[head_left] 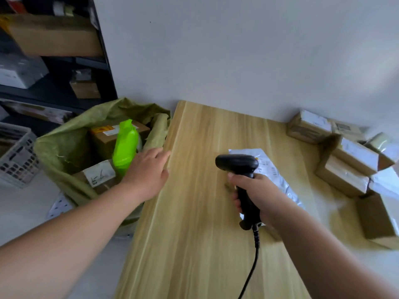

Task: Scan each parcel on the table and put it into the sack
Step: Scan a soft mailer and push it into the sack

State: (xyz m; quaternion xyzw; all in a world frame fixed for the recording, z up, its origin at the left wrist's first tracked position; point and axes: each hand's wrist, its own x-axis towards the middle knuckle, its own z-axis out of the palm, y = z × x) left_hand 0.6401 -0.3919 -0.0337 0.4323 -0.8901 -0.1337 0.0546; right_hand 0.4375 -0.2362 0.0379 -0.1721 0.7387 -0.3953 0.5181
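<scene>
Between parcels: left grip [149, 170] is hovering spread beside sack [64, 147], right grip [259, 195] clutching scanner [237, 163]. Next, probably reaching for grey mailer [267, 160] on worktop [194, 212].

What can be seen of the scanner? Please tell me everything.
The scanner is black and looks like plastic, with a wide rounded head on a slim handle. A black cable leaves the handle's lower end and runs toward the bottom of the picture. The right hand grips the handle, fingers curled round it, and holds it above the table, in front of a grey parcel. Its scanning window cannot be seen.
</scene>
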